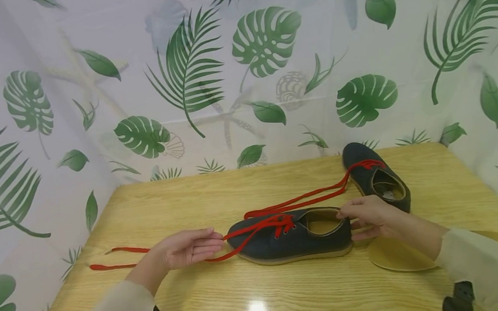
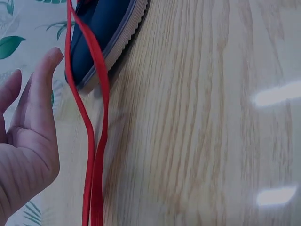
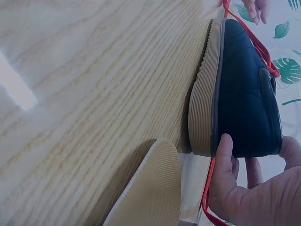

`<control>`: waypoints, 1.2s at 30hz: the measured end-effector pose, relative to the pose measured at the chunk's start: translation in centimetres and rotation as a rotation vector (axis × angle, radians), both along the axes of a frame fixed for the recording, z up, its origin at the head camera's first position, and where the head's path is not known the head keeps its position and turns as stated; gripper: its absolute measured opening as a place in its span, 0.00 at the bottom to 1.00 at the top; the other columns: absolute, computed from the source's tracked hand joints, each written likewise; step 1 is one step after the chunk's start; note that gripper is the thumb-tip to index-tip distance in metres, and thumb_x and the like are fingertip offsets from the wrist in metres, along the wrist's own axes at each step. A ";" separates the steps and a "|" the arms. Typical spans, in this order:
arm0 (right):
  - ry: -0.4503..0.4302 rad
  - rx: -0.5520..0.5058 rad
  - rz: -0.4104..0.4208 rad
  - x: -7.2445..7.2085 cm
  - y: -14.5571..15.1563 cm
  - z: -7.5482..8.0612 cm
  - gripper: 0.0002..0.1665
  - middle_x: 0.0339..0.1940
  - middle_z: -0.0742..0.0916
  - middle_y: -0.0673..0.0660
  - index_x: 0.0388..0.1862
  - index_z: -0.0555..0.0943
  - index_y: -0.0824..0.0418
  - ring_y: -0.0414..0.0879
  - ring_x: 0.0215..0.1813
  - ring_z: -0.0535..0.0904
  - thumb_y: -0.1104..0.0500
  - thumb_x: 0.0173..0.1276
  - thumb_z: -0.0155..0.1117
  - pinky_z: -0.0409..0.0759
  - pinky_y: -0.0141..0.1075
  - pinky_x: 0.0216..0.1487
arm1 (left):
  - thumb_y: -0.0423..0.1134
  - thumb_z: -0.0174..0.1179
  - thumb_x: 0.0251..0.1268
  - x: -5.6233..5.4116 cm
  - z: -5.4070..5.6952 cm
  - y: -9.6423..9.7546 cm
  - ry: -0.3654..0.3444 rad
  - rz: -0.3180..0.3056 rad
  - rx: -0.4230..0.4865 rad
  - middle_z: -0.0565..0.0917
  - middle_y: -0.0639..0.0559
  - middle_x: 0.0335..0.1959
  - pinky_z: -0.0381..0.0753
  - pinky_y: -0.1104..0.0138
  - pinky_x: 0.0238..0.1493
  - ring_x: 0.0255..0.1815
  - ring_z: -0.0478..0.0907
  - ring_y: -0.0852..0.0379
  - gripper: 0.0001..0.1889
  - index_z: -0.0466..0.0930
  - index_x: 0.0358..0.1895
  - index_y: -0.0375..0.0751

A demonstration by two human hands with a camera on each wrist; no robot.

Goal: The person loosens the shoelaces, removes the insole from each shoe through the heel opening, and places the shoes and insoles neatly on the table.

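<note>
A dark navy shoe [image 1: 278, 243] with a tan sole lies on its sole, toe to the left. My right hand [image 1: 370, 216] grips its heel, thumb at the collar and fingers around the back. In the right wrist view, a fingertip rests low against the dark heel [image 3: 244, 117]. Red shoelaces [image 1: 238, 239] run from its eyelets over the toe and out to the left. My left hand [image 1: 190, 248] lies palm up with straight fingers by these laces, just left of the toe. The left wrist view shows both lace strands [image 2: 101, 113] hanging beside that hand.
A second navy shoe [image 1: 363, 158] stands at the back right, its red laces [image 1: 301, 201] trailing left behind the first shoe. A tan insole [image 1: 397, 256] lies under my right forearm. Leaf-patterned cloth [image 1: 269, 139] borders the wooden table [image 1: 190, 306] at the back and sides.
</note>
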State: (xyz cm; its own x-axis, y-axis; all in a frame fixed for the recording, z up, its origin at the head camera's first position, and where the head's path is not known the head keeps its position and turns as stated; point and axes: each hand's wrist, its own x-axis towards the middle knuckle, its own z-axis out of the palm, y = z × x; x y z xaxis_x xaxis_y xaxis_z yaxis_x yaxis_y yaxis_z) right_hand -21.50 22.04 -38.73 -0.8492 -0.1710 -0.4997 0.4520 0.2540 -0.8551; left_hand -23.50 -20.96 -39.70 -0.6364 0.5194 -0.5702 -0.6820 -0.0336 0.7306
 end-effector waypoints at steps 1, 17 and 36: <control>-0.001 0.003 -0.002 0.0 0.0 0.0 0.10 0.42 0.82 0.50 0.36 0.84 0.57 0.44 0.42 0.80 0.54 0.68 0.59 0.84 0.43 0.40 | 0.40 0.48 0.74 0.1 0.0 0.4 0.002 -0.012 -0.006 0.87 0.46 0.39 0.81 0.69 0.46 0.41 0.85 0.56 0.15 0.82 0.45 0.36; 0.001 0.007 0.017 -0.1 -0.2 -0.1 0.10 0.50 0.79 0.55 0.36 0.84 0.56 0.50 0.49 0.76 0.54 0.69 0.58 0.84 0.43 0.41 | 0.41 0.48 0.74 -0.2 1.3 6.1 0.038 -0.173 -0.057 0.87 0.49 0.36 0.83 0.71 0.41 0.37 0.85 0.58 0.18 0.74 0.56 0.29; 0.003 0.004 0.037 -0.2 0.2 -0.3 0.12 0.55 0.77 0.59 0.40 0.83 0.58 0.54 0.53 0.75 0.53 0.70 0.56 0.84 0.44 0.43 | 0.37 0.52 0.71 -1.5 2.3 12.5 0.079 -0.156 -0.124 0.85 0.44 0.43 0.82 0.68 0.45 0.39 0.85 0.58 0.18 0.74 0.58 0.31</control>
State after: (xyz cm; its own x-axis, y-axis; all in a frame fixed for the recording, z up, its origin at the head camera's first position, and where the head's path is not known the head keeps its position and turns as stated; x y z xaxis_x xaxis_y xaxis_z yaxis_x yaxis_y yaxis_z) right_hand -21.74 22.23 -39.05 -0.8441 -0.1999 -0.4976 0.4394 0.2741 -0.8555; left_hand -25.00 -8.41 -37.40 -0.5993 0.5439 -0.5873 -0.6121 0.1615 0.7741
